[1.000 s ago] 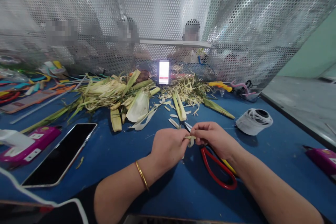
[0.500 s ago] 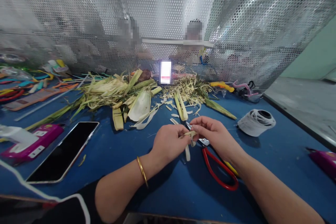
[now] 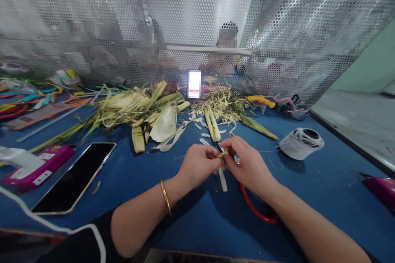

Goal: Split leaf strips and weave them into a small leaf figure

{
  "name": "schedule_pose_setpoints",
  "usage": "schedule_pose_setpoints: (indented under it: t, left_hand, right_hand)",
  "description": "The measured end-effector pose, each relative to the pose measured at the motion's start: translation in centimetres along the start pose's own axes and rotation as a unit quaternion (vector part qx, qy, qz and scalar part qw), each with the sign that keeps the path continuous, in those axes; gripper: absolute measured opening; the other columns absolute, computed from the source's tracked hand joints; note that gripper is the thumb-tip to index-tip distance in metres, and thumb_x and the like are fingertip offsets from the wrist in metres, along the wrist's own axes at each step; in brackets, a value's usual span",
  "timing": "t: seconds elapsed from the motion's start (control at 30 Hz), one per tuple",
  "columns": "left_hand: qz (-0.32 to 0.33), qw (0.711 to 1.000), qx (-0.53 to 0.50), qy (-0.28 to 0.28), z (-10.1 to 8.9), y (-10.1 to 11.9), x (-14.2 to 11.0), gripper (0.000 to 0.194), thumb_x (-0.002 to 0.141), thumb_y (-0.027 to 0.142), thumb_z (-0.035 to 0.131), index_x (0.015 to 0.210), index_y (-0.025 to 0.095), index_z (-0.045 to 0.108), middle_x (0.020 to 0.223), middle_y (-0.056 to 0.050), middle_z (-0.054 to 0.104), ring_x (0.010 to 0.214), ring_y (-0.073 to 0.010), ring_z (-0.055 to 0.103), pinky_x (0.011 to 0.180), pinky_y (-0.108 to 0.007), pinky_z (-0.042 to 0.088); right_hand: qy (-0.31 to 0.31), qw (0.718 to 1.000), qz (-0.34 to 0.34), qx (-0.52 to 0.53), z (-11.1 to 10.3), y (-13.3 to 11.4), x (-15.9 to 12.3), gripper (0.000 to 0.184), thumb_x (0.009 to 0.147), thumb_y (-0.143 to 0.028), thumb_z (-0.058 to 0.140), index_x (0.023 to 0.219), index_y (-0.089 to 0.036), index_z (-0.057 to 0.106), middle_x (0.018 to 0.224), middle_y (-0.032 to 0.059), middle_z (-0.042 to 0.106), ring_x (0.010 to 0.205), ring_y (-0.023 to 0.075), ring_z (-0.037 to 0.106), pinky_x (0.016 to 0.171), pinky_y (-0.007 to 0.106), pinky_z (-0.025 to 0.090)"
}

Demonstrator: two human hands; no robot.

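Hands (image 3: 199,165) pinch 1 pale strip (image 3: 222,154); the bright screen (image 3: 194,82) is illegible.

Blown-out white screen (image 3: 194,84), soft shadows on blue tabletop (image 3: 138,174), stretched edges

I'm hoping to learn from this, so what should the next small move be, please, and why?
Perhaps gently draw the husk strip taut: the left hand and right hand both pinch it, close together, while a pale strip hangs loose beneath them.
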State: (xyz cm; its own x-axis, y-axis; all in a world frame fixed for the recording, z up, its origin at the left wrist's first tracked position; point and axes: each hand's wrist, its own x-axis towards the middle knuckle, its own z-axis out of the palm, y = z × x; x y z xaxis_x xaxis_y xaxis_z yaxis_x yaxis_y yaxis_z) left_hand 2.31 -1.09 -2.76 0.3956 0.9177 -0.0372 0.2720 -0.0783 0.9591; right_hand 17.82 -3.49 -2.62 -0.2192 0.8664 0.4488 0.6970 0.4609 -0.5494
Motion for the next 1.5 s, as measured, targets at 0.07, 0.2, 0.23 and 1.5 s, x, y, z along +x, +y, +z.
schedule_pose_setpoints:
  t: [0.07, 0.2, 0.23, 1.5]
  left_hand:
    - [0.0, 1.0, 0.016, 0.006, 0.0, 0.0, 0.0, 0.015, 0.065, 0.014, 0.053, 0.061, 0.016, 0.068, 0.057, 0.001, 0.065, 0.052, -0.0105, 0.055, 0.049, -0.019, 0.042]
    - [-0.013, 1.0, -0.018, 0.001, 0.0, 0.1, 0.0, 0.011, 0.065, 0.016, 0.058, 0.064, 0.016, 0.069, 0.058, 0.001, 0.066, 0.052, -0.0107, 0.057, 0.051, -0.019, 0.044]
    - [-0.022, 0.999, -0.045, 0.002, 0.0, 0.2, 0.0, 0.009, 0.066, 0.018, 0.06, 0.064, 0.015, 0.068, 0.059, 0.0, 0.066, 0.052, -0.0105, 0.057, 0.052, -0.02, 0.045]
    - [-0.03, 0.989, -0.04, -0.139, 0.0, 0.3, -0.3, 0.018, 0.072, 0.029, 0.057, 0.061, 0.015, 0.061, 0.058, 0.0, 0.06, 0.052, -0.0118, 0.054, 0.055, -0.023, 0.043]
  right_hand:
    - [-0.006, 1.0, 0.002, -0.009, 0.2, 0.1, 0.0, 0.019, 0.078, -0.011, 0.044, 0.092, -0.021, 0.051, 0.086, 0.0037, 0.057, 0.072, 0.0156, 0.056, 0.066, 0.027, 0.044]
    - [-0.001, 0.997, 0.068, -0.031, 0.1, 0.0, 0.0, 0.011, 0.08, -0.019, 0.047, 0.09, -0.021, 0.05, 0.082, 0.0023, 0.058, 0.069, 0.016, 0.056, 0.063, 0.027, 0.042]
    - [0.004, 0.995, 0.093, -0.04, 0.0, -0.1, 0.0, 0.007, 0.081, -0.024, 0.049, 0.087, -0.021, 0.05, 0.079, 0.0015, 0.058, 0.066, 0.0159, 0.055, 0.061, 0.027, 0.04]
    - [0.005, 0.904, 0.285, 0.319, -0.3, 0.2, 1.0, 0.026, 0.063, -0.041, 0.067, 0.059, -0.018, 0.057, 0.051, -0.0045, 0.049, 0.05, 0.0096, 0.041, 0.05, 0.024, 0.031]
